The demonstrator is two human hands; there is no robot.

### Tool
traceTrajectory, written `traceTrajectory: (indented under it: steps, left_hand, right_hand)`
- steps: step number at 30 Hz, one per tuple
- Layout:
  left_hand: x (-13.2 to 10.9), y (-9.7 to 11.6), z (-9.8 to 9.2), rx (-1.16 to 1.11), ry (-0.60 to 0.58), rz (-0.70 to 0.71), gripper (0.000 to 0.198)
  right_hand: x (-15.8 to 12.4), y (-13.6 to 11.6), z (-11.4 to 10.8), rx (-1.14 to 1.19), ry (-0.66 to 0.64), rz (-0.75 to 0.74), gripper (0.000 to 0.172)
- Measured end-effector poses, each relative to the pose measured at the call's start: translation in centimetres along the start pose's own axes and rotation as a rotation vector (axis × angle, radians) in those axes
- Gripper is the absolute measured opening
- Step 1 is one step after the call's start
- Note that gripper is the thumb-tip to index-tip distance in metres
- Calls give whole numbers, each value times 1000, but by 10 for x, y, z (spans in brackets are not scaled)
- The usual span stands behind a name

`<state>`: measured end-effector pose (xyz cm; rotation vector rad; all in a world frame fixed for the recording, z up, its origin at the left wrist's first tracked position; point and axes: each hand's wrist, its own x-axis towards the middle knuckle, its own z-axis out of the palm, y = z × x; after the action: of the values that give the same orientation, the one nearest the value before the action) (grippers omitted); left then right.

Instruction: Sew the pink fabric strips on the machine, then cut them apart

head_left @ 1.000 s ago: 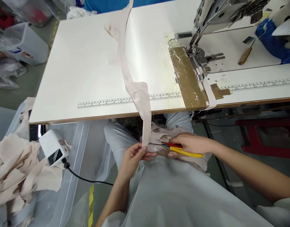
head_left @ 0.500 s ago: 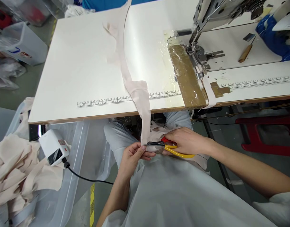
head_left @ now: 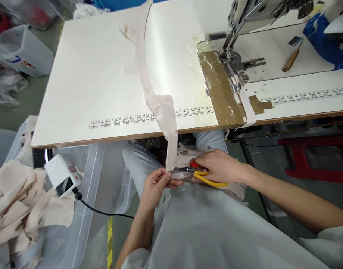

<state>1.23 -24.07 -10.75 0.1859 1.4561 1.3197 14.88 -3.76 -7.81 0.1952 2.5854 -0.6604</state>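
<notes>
A long pale pink fabric strip (head_left: 170, 129) runs down the white table and hangs over its front edge towards my lap. My left hand (head_left: 161, 182) pinches the lower end of this strip between thumb and fingers. My right hand (head_left: 216, 166) grips scissors (head_left: 206, 178) with red and yellow handles. Their dark blades lie across the strip just above my left thumb, and look nearly closed there. More pale pink fabric (head_left: 184, 158) is bunched on my lap, partly hidden behind my right hand and the scissors.
A sewing machine (head_left: 233, 56) stands on the right of the white table (head_left: 95, 71), with a wooden-handled awl (head_left: 291, 59) beyond it. At left, a clear plastic bin (head_left: 89, 186) holds fabric pieces and a white device (head_left: 63, 175) with a black cable. A red stool (head_left: 319, 160) is at right.
The view has shifted very slightly. Both hands, the scissors and the strip keep nearly the same positions; the blades seem slightly closer together.
</notes>
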Motion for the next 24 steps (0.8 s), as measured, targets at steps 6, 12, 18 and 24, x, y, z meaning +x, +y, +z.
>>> traceTrajectory:
  steps: [6,12,18,24]
  left_hand:
    - [-1,1,2,-6,1,-13,44]
    - [1,0,0,-6,-9,-23,44]
    - [0,3,2,15,-20,-37,44]
    - [1,0,-3,222,133,155,46]
  right_hand:
    - [1,0,0,16,-19,16,31]
    - [2,-1,0,-30,10,14,32]
    - [9,-5,1,-39,-19,25,30]
    - [-3,3,12,47,84,-14,26]
